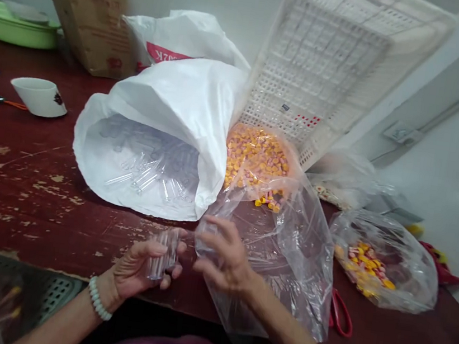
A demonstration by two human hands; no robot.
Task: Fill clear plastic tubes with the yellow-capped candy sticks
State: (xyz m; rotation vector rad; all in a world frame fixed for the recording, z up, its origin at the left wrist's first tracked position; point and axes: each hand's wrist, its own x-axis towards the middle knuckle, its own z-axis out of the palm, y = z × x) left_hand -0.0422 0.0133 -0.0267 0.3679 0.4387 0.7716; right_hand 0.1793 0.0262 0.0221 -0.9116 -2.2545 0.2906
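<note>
My left hand (150,263), with a beaded bracelet at the wrist, is closed round a bunch of clear tubes (163,254) near the table's front edge. To its right my right hand (224,256) has its fingers spread and slightly curled, with nothing seen in them, over the edge of a clear plastic bag (286,258). Orange and pink caps (257,156) fill the far end of that bag. Behind my left hand a white sack (181,92) lies with its mouth towards me, and more clear tubes (144,175) are inside it.
A white plastic basket (323,66) leans at the back. Another bag of caps (369,266) and red scissors (341,313) lie on the right. A white cup (40,96), a green basin (16,25) and a cardboard box (95,19) stand on the left.
</note>
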